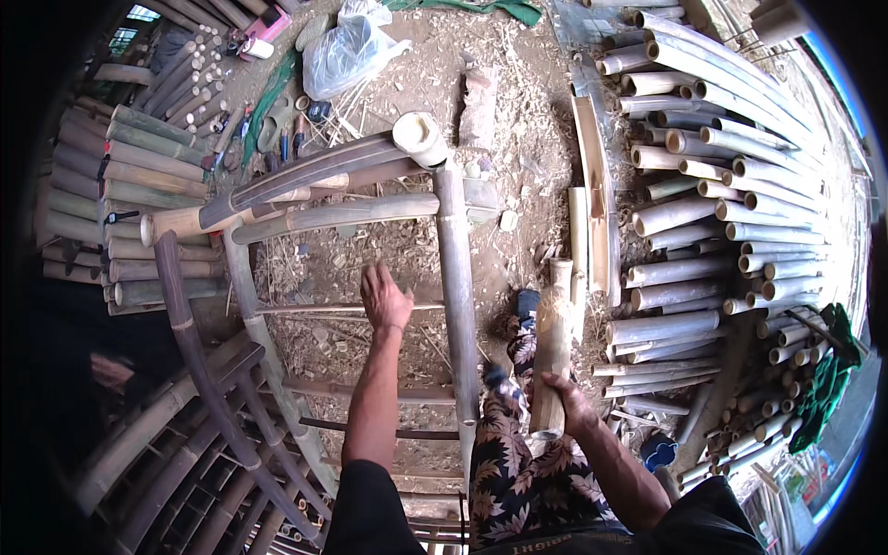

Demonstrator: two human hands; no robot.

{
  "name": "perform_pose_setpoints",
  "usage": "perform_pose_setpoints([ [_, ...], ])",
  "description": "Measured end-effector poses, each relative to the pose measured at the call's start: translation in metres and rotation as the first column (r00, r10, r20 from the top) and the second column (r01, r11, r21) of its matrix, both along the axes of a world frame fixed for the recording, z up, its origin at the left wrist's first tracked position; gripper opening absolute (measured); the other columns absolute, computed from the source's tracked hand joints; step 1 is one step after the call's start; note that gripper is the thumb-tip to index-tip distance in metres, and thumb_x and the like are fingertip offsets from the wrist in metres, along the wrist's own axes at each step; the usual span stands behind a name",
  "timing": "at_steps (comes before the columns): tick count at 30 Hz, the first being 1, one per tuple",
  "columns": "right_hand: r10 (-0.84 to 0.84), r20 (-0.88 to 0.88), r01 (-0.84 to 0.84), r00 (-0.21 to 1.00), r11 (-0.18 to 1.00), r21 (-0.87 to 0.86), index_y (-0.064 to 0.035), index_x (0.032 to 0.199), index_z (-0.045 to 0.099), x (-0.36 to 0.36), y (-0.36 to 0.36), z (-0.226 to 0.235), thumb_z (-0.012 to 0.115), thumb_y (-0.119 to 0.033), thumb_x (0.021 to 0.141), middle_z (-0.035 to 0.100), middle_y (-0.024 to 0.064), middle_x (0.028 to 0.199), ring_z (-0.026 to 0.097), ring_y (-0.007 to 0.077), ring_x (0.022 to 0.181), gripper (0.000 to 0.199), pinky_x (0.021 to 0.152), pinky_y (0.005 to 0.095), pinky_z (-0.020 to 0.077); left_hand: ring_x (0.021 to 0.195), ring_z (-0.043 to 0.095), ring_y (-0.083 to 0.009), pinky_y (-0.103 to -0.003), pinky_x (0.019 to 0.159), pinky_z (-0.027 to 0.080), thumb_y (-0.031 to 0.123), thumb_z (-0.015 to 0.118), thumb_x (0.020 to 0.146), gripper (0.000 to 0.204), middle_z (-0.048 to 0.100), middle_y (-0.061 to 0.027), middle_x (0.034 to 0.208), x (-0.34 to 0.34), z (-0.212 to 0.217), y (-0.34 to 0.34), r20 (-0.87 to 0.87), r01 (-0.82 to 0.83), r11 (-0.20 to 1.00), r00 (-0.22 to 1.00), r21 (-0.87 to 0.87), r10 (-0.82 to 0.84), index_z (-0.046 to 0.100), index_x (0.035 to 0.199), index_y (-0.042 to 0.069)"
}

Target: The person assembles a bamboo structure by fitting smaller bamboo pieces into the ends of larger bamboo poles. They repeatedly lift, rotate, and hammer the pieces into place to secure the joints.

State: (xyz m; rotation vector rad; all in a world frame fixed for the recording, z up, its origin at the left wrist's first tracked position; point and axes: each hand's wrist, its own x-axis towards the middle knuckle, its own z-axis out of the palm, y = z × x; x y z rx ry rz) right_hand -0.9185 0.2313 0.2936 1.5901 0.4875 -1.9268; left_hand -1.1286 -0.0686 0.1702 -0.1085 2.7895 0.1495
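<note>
My right hand (pixel 569 402) is wrapped around the near end of a short, thick wooden club (pixel 553 347), narrower at its far end, held above my patterned trousers. My left hand (pixel 384 298) reaches forward with fingers stretched out, and nothing shows in it. Below it runs a thin bamboo crosspiece (pixel 319 308); whether they touch is unclear. Around that hand stands a bamboo frame with a thick right-hand pole (pixel 454 277) and a far rail (pixel 338 215). Where the far rails meet the pole, a pale, cut bamboo end (pixel 419 139) sticks up.
Stacked bamboo poles (pixel 684 217) fill the right side, and more cut bamboo (pixel 153 199) lies at left. A split bamboo length (pixel 595 194) rests right of the club. Shavings cover the ground near a clear plastic bag (pixel 342 55). Slatted bamboo pieces (pixel 185 453) stand at lower left.
</note>
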Motion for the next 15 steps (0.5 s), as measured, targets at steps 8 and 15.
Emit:
perform_pose_setpoints([
  [8,0.068,0.025,-0.066,0.997,0.996,-0.066,-0.0025,0.106,0.059,-0.083,0.021,-0.013,0.072,-0.017,0.081,0.064,0.0081,0.084,0.065,0.0198,0.076,0.031,0.065,0.034,0.0563,0.142,0.027,-0.03,-0.048,0.117,0.023,0.025,0.084,0.064,0.095,0.034,-0.0126,0.15,-0.139,-0.023,0.04,0.017,0.426,0.905,0.905,-0.014,-0.425,0.035,0.143,0.01],
  [15,0.139,-0.121,-0.134,0.983,0.99,0.045,-0.0062,0.128,0.045,-0.153,0.02,-0.006,0.067,-0.016,0.085,0.06,0.009,0.093,0.063,0.0215,0.075,0.05,0.066,0.0357,0.0554,0.132,0.043,-0.029,-0.047,0.11,0.032,0.029,0.082,0.067,0.072,0.053,-0.0104,0.136,-0.185,-0.075,0.053,0.396,0.487,0.867,0.779,0.103,-0.485,0.051,0.129,0.014],
])
